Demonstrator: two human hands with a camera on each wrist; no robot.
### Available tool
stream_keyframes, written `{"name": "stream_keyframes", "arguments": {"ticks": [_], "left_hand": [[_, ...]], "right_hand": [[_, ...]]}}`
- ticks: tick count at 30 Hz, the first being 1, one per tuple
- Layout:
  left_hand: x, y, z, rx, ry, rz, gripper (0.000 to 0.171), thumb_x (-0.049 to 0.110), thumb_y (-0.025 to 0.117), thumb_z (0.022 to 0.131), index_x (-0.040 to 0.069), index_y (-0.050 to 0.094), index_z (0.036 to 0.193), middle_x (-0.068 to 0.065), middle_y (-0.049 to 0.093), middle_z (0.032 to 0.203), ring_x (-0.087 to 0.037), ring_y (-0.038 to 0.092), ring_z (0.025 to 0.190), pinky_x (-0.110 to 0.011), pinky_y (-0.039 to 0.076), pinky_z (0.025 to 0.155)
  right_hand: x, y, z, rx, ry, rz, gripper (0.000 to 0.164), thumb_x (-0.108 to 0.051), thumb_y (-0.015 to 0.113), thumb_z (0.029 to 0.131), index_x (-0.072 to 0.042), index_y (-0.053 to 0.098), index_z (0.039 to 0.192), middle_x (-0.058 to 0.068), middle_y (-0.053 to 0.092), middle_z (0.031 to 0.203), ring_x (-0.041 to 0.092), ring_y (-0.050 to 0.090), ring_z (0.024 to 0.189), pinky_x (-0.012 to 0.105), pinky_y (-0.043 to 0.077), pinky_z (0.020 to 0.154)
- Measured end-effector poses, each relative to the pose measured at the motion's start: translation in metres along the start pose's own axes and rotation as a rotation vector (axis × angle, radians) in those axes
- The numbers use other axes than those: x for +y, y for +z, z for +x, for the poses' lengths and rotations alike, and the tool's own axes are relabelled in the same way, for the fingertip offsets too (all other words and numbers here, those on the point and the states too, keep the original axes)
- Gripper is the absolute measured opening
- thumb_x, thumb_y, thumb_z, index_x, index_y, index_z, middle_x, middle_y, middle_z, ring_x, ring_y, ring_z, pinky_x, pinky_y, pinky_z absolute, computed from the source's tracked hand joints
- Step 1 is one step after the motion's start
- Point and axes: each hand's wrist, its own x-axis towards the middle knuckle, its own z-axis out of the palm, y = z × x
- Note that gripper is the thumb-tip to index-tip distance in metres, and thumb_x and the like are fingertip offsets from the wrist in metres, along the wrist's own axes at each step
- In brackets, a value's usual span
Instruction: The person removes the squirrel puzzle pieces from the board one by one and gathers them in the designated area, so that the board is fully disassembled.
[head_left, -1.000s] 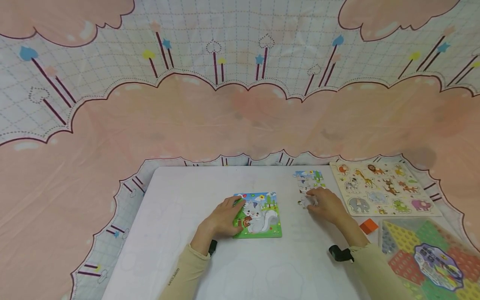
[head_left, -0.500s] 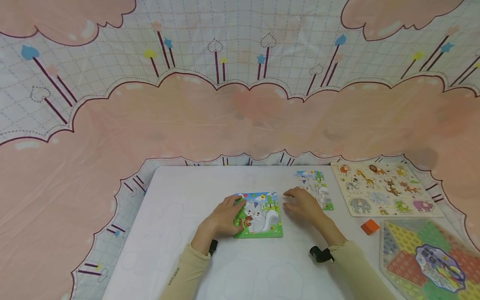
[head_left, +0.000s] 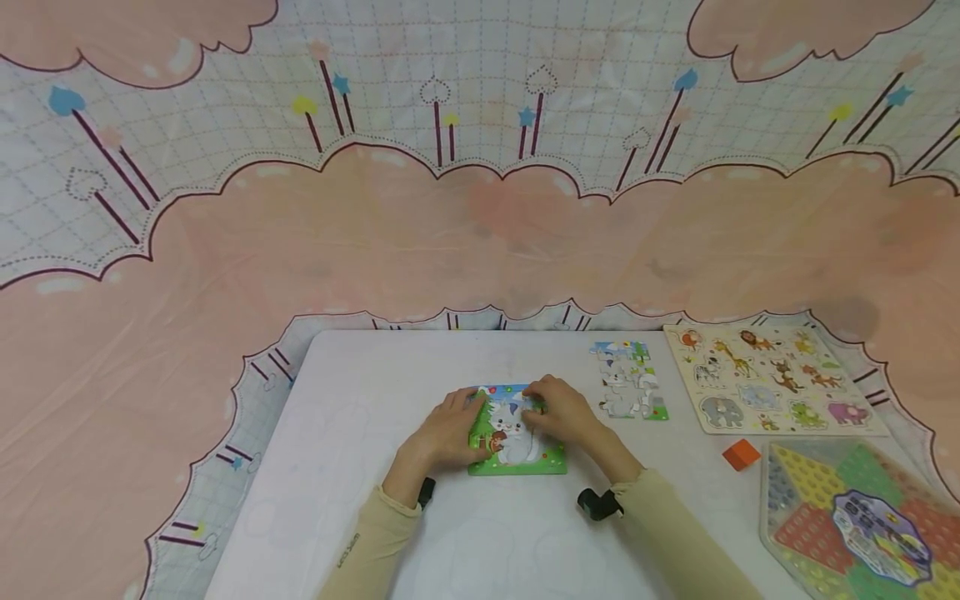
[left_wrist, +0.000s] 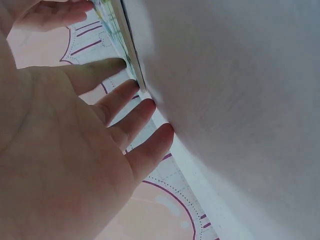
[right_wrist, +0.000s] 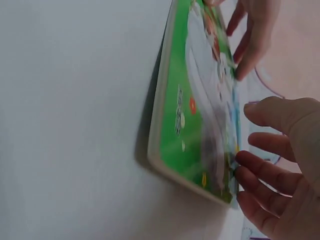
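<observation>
A square puzzle board (head_left: 517, 458) lies flat on the white table, its picture a grey-and-white squirrel holding a nut on green. My left hand (head_left: 446, 432) rests along the board's left side, fingers extended, thumb near its lower left part. Over the board's upper right corner is my right hand (head_left: 568, 415), covering some of the picture. In the right wrist view, that hand's thumb and fingers are loosely bent close to the board (right_wrist: 185, 150), and nothing shows between them. The left wrist view shows left fingertips at the board's edge (left_wrist: 131, 52).
Right of the board lie several jigsaw pieces (head_left: 630, 382) in a joined, uneven group. Farther right are a wooden animal puzzle (head_left: 768, 379), an orange block (head_left: 741, 455) and a see-through case with a colourful star pattern (head_left: 847, 517). A patterned cloth (head_left: 450, 250) hangs behind the table.
My right hand has moved left from the jigsaw pieces to the upper right part of the puzzle board, uncovering the pieces. My left hand has stayed on the board's left side.
</observation>
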Motion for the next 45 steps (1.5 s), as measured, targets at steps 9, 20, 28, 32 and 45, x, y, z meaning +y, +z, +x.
{"name": "stream_keyframes", "arguments": {"ticks": [9, 20, 28, 32, 45], "left_hand": [[-0.001, -0.001, 0.000, 0.017, -0.028, 0.005, 0.096, 0.045, 0.079, 0.079, -0.009, 0.035, 0.146, -0.022, 0.033, 0.150, -0.038, 0.031, 0.139, -0.051, 0.034, 0.111], [-0.003, 0.001, 0.000, 0.020, -0.017, -0.009, 0.099, 0.046, 0.082, 0.076, -0.009, 0.036, 0.146, -0.023, 0.033, 0.149, -0.038, 0.032, 0.138, -0.051, 0.035, 0.110], [-0.004, 0.001, 0.000, 0.027, -0.015, -0.019, 0.099, 0.044, 0.083, 0.075, -0.008, 0.037, 0.145, -0.022, 0.034, 0.149, -0.038, 0.032, 0.138, -0.051, 0.035, 0.109], [-0.005, 0.001, 0.000, 0.026, -0.020, -0.014, 0.099, 0.044, 0.083, 0.075, -0.008, 0.037, 0.145, -0.022, 0.034, 0.149, -0.037, 0.032, 0.138, -0.051, 0.036, 0.109], [-0.005, -0.001, -0.002, 0.024, -0.019, -0.010, 0.099, 0.045, 0.083, 0.075, -0.009, 0.038, 0.145, -0.022, 0.034, 0.149, -0.038, 0.032, 0.138, -0.052, 0.037, 0.109]], "right_hand": [[-0.021, 0.008, 0.018, -0.070, 0.023, -0.021, 0.041, -0.028, 0.079, 0.083, -0.003, 0.070, 0.114, 0.008, 0.060, 0.099, 0.019, 0.055, 0.086, 0.040, 0.051, 0.079], [-0.029, 0.012, 0.028, -0.124, 0.080, -0.025, 0.050, -0.028, 0.087, 0.076, -0.006, 0.069, 0.117, 0.006, 0.057, 0.099, 0.018, 0.054, 0.083, 0.040, 0.051, 0.078], [-0.028, 0.015, 0.031, -0.139, 0.107, 0.022, 0.051, -0.028, 0.088, 0.073, -0.006, 0.068, 0.114, 0.006, 0.057, 0.101, 0.018, 0.056, 0.085, 0.040, 0.051, 0.083], [-0.028, 0.015, 0.033, -0.147, 0.105, 0.049, 0.045, -0.028, 0.089, 0.071, -0.006, 0.068, 0.105, 0.006, 0.056, 0.099, 0.019, 0.055, 0.084, 0.039, 0.050, 0.081], [-0.033, 0.026, 0.034, -0.068, 0.106, 0.202, 0.046, -0.014, 0.087, 0.072, -0.008, 0.062, 0.110, 0.009, 0.057, 0.100, 0.016, 0.053, 0.080, 0.034, 0.046, 0.073]]}}
